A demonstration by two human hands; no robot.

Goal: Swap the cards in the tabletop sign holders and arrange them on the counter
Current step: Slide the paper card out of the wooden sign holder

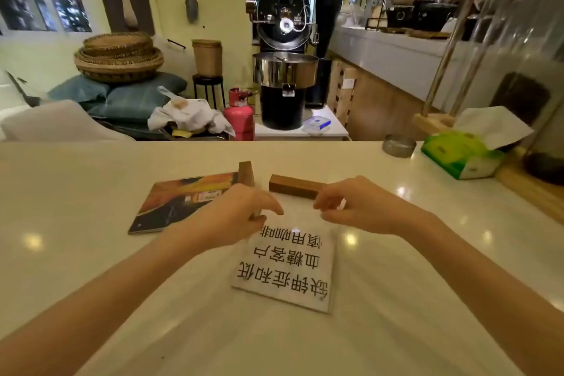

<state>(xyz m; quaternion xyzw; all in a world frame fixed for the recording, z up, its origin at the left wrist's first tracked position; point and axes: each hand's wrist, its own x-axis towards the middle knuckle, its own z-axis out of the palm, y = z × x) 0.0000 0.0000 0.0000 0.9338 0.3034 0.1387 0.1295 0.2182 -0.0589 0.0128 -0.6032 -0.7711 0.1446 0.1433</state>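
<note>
A white card (290, 268) with black printed characters lies flat on the counter (91, 253) in front of me. My left hand (235, 220) pinches its far left corner and my right hand (354, 207) pinches its far right corner. Just beyond my hands are two wooden holder blocks: one (246, 174) points away from me, the other (294, 187) lies crosswise. A dark and orange card (180, 201) lies flat to the left, its far edge against the first block. My fingers hide the white card's far edge.
A green tissue pack (460, 152) and a small metal ashtray (398, 145) sit at the counter's far right, beside a wooden stand (433, 122). Beyond the counter stand a black coffee roaster (287, 70) and a pink gas cylinder (239, 114).
</note>
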